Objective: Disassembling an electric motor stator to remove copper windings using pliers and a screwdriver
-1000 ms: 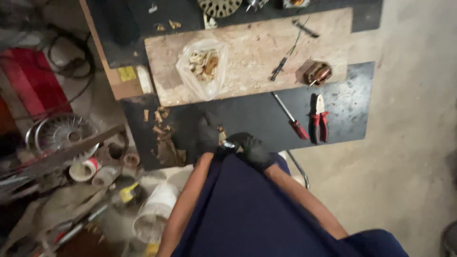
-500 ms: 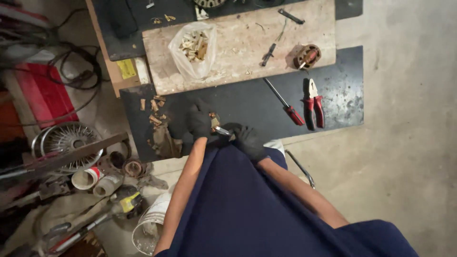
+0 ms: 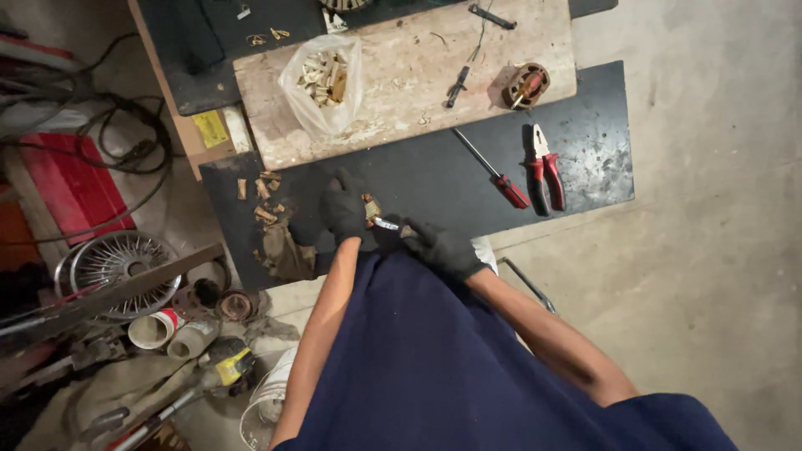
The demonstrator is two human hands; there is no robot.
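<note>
— What's in the gloved hands?

— A small tan, papery scrap (image 3: 370, 206), pinched in the left hand (image 3: 345, 209), and a thin bright metal blade (image 3: 387, 224) whose other end sits in the right hand (image 3: 443, 249).

— How do they sit?

— The blade lies nearly level, its tip just under the scrap, touching or almost. Both are held above the dark mat (image 3: 418, 171) on the desk.

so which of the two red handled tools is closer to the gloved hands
The red-handled screwdriver, lying slantwise on the black board. It is nearer the right hand than the red-handled pliers, which lie just beyond it, farther to the right.
</note>
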